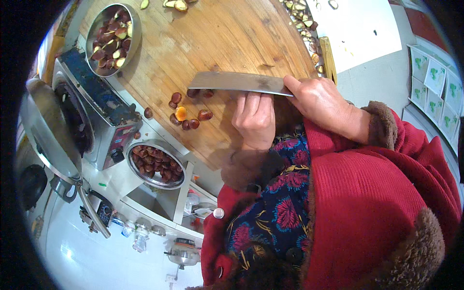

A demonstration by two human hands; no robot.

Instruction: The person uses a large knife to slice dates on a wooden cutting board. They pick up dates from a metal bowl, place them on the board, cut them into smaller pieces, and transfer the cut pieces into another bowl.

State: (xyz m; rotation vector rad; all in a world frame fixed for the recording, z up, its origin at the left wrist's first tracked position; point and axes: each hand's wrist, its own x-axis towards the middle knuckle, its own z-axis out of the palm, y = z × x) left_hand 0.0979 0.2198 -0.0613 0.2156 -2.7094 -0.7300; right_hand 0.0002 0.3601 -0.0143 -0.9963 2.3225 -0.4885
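My right hand [319,105] grips the handle end of a broad steel cleaver [235,80], its blade lying across above the wooden cutting board [224,40]. My left hand [255,121] is bent under the blade's lower edge. Its fingertips are hidden by the blade, so I cannot tell whether they pinch a chestnut. Left of the hands are several loose brown chestnuts [205,115], with a paler, orange one [181,113] among them. Two dark chestnuts [193,93] show partly below the cleaver's far end.
A steel bowl [136,36] of cut chestnuts stands at the board's upper left. Whole chestnuts fill another metal bowl [129,168] below. A gas stove [105,145] bears a tilted wok [47,123]. Cut pieces [302,18] lie along the right side beside a white sheet [362,32].
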